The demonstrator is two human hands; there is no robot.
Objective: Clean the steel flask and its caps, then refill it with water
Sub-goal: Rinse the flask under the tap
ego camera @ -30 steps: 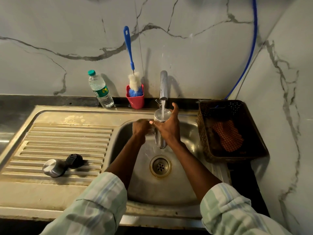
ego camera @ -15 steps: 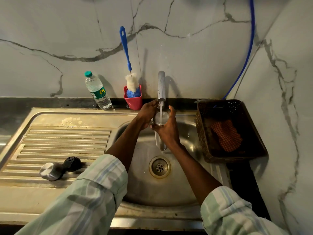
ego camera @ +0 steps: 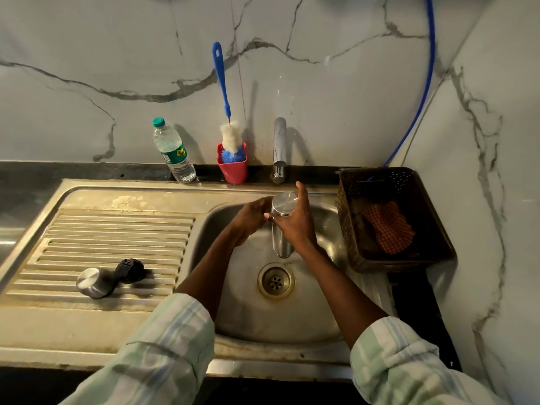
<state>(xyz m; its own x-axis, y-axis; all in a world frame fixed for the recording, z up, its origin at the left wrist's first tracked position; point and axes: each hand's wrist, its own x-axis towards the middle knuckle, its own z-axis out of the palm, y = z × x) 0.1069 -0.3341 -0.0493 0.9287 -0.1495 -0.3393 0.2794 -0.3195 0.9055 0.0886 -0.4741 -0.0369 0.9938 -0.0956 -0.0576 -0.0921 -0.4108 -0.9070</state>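
The steel flask (ego camera: 281, 245) stands upright over the sink basin (ego camera: 248, 311), just below the tap (ego camera: 279, 147). My right hand (ego camera: 295, 226) grips its body from the right, thumb raised beside the mouth. From the left, my left hand (ego camera: 251, 214) cups the flask's upper part, fingers curled against it. No water stream shows at the spout. A steel outer cap (ego camera: 92, 282) and a black inner cap (ego camera: 130, 270) lie side by side on the ribbed drainboard (ego camera: 117, 229) at the left.
A bottle brush (ego camera: 230, 138) stands in a red cup (ego camera: 233, 171) behind the sink, next to a plastic water bottle (ego camera: 174, 153). At the right sits a dark basket (ego camera: 432, 229) holding a checked cloth (ego camera: 388, 226). The drain (ego camera: 275, 281) lies under the flask.
My left hand went up to the tap and came back down to the flask. The water stream that ran into the flask has stopped. The flask has stayed in my right hand.
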